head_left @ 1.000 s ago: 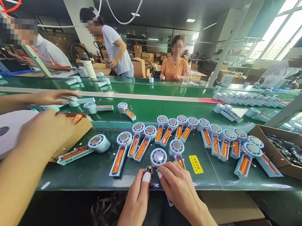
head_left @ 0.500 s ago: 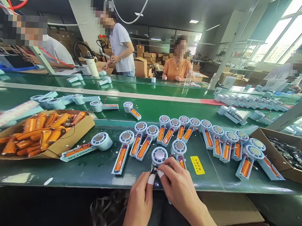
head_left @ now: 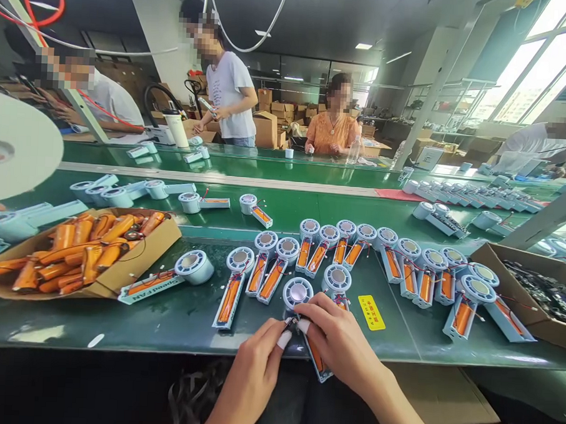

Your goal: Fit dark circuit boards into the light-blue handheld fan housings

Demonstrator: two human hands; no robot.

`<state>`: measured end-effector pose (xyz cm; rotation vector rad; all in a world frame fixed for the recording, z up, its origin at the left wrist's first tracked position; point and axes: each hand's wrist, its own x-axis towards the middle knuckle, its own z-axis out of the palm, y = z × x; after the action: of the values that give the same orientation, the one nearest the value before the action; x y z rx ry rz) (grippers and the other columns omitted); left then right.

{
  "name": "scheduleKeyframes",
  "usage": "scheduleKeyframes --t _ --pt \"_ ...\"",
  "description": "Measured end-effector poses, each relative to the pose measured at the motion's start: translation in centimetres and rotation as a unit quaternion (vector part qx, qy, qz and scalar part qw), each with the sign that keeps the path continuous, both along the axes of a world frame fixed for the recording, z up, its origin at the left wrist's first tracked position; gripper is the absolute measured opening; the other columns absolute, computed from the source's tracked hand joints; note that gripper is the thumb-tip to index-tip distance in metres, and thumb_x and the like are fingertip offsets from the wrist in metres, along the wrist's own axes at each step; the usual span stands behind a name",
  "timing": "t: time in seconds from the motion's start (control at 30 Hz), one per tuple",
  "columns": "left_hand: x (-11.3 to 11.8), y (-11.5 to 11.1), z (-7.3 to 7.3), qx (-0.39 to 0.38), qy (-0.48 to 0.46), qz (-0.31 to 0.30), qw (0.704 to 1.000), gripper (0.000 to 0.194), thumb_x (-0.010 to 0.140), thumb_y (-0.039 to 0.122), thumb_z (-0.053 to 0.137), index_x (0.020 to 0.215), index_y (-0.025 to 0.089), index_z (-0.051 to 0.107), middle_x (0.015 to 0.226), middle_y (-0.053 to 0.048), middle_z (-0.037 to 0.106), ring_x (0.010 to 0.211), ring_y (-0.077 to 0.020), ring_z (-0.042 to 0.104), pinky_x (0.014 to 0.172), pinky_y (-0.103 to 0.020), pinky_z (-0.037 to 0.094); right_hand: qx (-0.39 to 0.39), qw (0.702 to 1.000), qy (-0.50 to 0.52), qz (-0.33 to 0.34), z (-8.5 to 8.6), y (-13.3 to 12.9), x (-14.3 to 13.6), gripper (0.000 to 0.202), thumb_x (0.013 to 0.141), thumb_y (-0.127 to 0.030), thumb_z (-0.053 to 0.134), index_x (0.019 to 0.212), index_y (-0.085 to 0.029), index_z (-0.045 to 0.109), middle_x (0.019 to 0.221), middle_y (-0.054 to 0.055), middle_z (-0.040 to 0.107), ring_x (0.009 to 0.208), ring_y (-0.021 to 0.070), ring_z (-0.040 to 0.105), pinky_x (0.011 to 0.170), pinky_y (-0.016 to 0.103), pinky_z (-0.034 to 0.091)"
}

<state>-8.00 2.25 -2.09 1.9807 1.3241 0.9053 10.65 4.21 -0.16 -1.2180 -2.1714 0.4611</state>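
Observation:
At the bench's front edge, my left hand [head_left: 259, 360] is closed, pinching a small black circuit board [head_left: 289, 325]. The fingertips of my right hand [head_left: 340, 339] press together against the board's other side; what they pinch is too small and hidden to make out. White covers wrap some fingertips. Just beyond my fingers lies the round head of a light-blue handheld fan [head_left: 298, 292]. Its open handle, with an orange battery [head_left: 317, 357] inside, shows partly beneath my right hand and overhangs the edge. Another fan [head_left: 337, 277] lies just behind my right hand.
Several opened fans [head_left: 409, 249] lie in rows across the green bench. A carton of orange batteries [head_left: 135, 255] stands left, a carton of dark boards [head_left: 542, 289] right. A yellow card [head_left: 371, 312] lies near my right hand. Co-workers [head_left: 332, 126] are across the line; a white disc [head_left: 20, 147] juts in left.
The board has tilted between my fingers, and my left hand has shifted slightly. More of the fan's handle and battery now shows below my right hand. A white disc has come in at left.

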Motion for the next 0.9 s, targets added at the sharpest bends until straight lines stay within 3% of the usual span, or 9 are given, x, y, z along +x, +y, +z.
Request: scheduleKeyframes --t 0.13,0.27,0.37,0.47,0.57,0.63,0.73,0.9 --pt "-0.6 0.3 0.5 -0.011 -0.006 -0.033 0.999 0.029 0.102 0.027 0.037 0.099 0.022 0.065 0.092 -0.005 0.067 0.086 -0.0193 0.067 0.078 -0.025 0.051 -0.013 0.998 0.028 0.048 -0.2 0.3 0.4 0.029 0.098 -0.012 0.051 0.116 -0.026 0.069 0.103 0.003 0.066 0.090 0.0165 0.063 0.079 0.025 0.049" --pt "-0.7 0.3 0.4 -0.009 0.000 -0.043 0.999 0.029 0.101 0.026 0.036 0.092 0.023 0.064 0.087 -0.004 0.067 0.078 -0.0181 0.066 0.072 -0.025 0.051 -0.004 0.999 0.024 0.038 -0.2 0.4 0.0 0.025 0.099 -0.014 0.049 0.110 -0.024 0.070 0.099 0.005 0.067 0.090 0.0185 0.064 0.077 0.028 0.049" --pt "-0.5 0.2 -0.4 -0.005 -0.003 -0.017 1.000 0.031 0.101 0.030 0.037 0.104 0.022 0.067 0.101 -0.008 0.072 0.091 -0.0209 0.070 0.081 -0.028 0.054 -0.025 0.999 0.033 0.017 0.5 0.1 0.1 0.023 0.098 -0.016 0.053 0.111 -0.025 0.069 0.103 0.005 0.067 0.088 0.0181 0.064 0.076 0.028 0.051" --pt "-0.1 -0.3 -1.4 -0.020 -0.010 0.053 0.998 0.038 0.098 0.037 0.038 0.113 0.018 0.068 0.111 -0.014 0.075 0.101 -0.0263 0.072 0.086 -0.035 0.057 -0.050 0.992 0.105 -0.051 1.3 -0.6 0.9 0.027 0.094 -0.023 0.059 0.121 -0.027 0.063 0.111 0.004 0.066 0.081 0.0157 0.063 0.074 0.027 0.053" --pt "0.4 -1.2 -1.9 -0.056 -0.028 0.123 0.990 0.048 0.097 0.045 0.037 0.121 0.014 0.065 0.107 -0.016 0.077 0.093 -0.0287 0.074 0.078 -0.037 0.060 -0.073 0.972 0.162 -0.154 1.5 -1.5 1.6 0.027 0.094 -0.028 0.056 0.120 -0.024 0.063 0.106 0.005 0.068 0.075 0.0149 0.062 0.066 0.025 0.054" --pt "0.6 -1.7 -2.0 -0.071 -0.043 0.150 0.985 0.051 0.095 0.049 0.036 0.123 0.015 0.063 0.105 -0.016 0.078 0.085 -0.0282 0.075 0.069 -0.037 0.060 -0.106 0.968 0.145 -0.177 1.4 -1.9 1.6 0.028 0.094 -0.029 0.056 0.119 -0.022 0.064 0.098 0.004 0.070 0.068 0.0147 0.061 0.060 0.025 0.052" --pt "0.9 -2.2 -1.9 -0.073 -0.061 0.160 0.983 0.049 0.094 0.051 0.039 0.121 0.018 0.062 0.104 -0.014 0.078 0.070 -0.0245 0.072 0.059 -0.033 0.058 -0.126 0.976 0.105 -0.145 1.1 -1.8 1.0 0.026 0.093 -0.028 0.058 0.117 -0.021 0.067 0.088 0.003 0.072 0.063 0.0150 0.061 0.060 0.026 0.050" --pt "0.9 -2.3 -2.1 -0.078 -0.096 0.164 0.979 0.046 0.092 0.052 0.045 0.119 0.019 0.062 0.105 -0.014 0.076 0.060 -0.0195 0.067 0.053 -0.029 0.055 -0.029 0.983 0.160 -0.080 1.0 -0.6 -0.7 0.021 0.094 -0.015 0.053 0.098 -0.022 0.073 0.099 0.005 0.072 0.087 0.0177 0.067 0.075 0.026 0.050"
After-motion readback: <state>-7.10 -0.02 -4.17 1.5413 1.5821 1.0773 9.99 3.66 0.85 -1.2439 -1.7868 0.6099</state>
